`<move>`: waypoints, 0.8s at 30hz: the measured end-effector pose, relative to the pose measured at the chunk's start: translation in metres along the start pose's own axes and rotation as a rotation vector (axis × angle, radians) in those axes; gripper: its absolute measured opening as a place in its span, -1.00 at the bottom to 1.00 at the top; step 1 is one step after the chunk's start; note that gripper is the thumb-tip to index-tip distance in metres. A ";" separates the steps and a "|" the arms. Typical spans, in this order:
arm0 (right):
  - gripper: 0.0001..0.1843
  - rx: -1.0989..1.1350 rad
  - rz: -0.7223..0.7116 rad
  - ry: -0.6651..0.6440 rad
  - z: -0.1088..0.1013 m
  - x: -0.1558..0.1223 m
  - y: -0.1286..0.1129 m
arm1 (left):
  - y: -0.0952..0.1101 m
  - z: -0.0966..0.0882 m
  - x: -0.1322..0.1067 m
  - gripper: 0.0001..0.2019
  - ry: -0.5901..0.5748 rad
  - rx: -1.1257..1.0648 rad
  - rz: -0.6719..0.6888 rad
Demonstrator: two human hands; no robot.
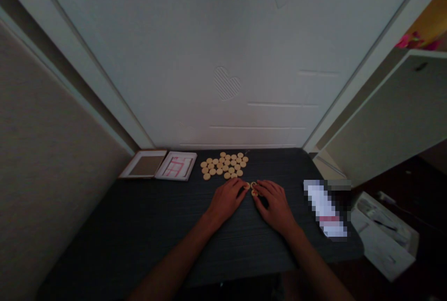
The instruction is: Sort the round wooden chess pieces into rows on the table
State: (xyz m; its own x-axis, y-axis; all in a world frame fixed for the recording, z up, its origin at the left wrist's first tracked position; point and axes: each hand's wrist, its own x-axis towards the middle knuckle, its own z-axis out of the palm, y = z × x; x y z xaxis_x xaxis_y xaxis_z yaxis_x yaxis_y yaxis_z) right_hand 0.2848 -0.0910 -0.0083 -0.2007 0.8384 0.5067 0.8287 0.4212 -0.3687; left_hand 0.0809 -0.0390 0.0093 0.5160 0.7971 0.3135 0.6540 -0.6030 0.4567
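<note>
Discs [219,171] may scatter if fingers bump them; left hand [226,197] pinching one disc [247,186], right hand [274,202] over others [254,193], grip unclear.

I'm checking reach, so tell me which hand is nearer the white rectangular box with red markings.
Left. The left hand is to the right of the box, nearer the person; the right hand is farther right, past the left.
</note>
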 end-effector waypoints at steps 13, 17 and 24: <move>-0.65 0.008 -0.017 0.040 0.000 0.000 0.002 | -0.032 -0.025 -0.014 -0.71 0.123 0.106 -0.124; -0.64 0.008 -0.018 0.054 0.001 -0.001 0.002 | -0.039 -0.026 -0.018 -0.69 0.125 0.154 -0.092; -0.63 0.004 -0.026 0.053 0.000 -0.001 0.001 | -0.037 -0.026 -0.030 -0.74 0.121 0.165 -0.071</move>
State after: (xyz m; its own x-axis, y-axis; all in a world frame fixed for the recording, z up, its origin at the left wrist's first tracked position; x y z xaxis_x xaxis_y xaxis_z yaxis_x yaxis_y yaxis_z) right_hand 0.2854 -0.0914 -0.0086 -0.1938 0.8078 0.5567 0.8213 0.4439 -0.3582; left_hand 0.0269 -0.0401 0.0041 0.4019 0.8294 0.3881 0.7730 -0.5345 0.3417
